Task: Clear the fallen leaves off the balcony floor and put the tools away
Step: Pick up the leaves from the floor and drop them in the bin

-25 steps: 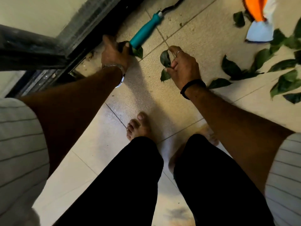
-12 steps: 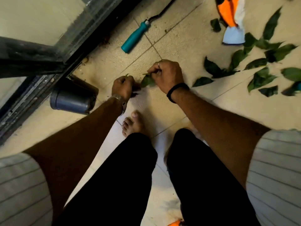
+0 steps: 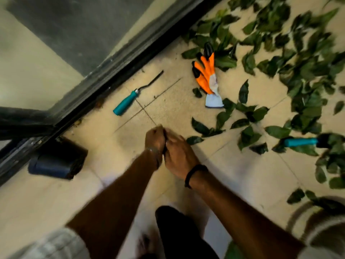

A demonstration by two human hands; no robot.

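My left hand (image 3: pixel 154 139) is curled into a fist low over the tiled floor (image 3: pixel 115 184). My right hand (image 3: pixel 179 156) presses against it from the right, fingers curled in. Between the two hands only a dark sliver of the picked-up leaves (image 3: pixel 164 150) shows. Many green fallen leaves (image 3: pixel 298 75) cover the floor to the right and far right. A teal-handled hooked tool (image 3: pixel 125 103) lies near the door track. A second teal-handled tool (image 3: pixel 300 142) lies among the leaves at the right. An orange work glove (image 3: pixel 206 75) lies beyond the hands.
A black sliding-door track (image 3: pixel 112 71) runs diagonally along the left. A dark blue pot (image 3: pixel 56 162) lies on its side by the track. My dark trouser leg (image 3: pixel 179 232) is below the hands. A round rim (image 3: pixel 317 221) shows at the lower right.
The view has swung up and right, showing many more leaves and a second tool. My hands have come together, the right closing against the left fist, and the leaf it pinched is now hidden.
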